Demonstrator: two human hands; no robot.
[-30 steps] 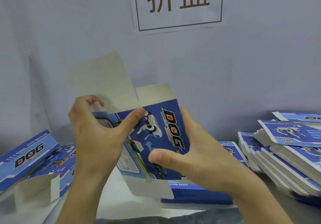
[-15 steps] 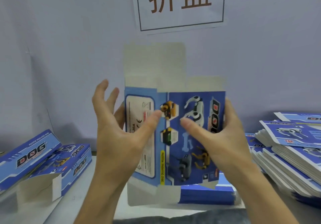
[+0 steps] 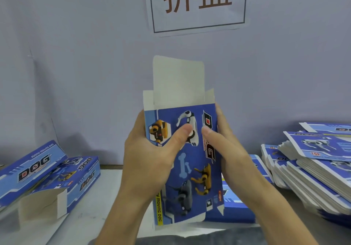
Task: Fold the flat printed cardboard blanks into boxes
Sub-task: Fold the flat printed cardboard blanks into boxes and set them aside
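Both hands grip box point(image 3: 191, 168) upright: left hand point(image 3: 148, 161), right hand point(image 3: 233, 161) | fingers curled round side edges | top flap point(image 3: 178, 81) open

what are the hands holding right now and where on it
Both hold one upright cardboard box: left hand grips its left side, right hand its right side, thumbs on the printed front.

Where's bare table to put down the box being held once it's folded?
Best patch: the pale table strip between the finished boxes on the left and the left hand. The right is crowded: the stack of flat blanks fills it, with more blanks behind the held box, which the right hand also grips.
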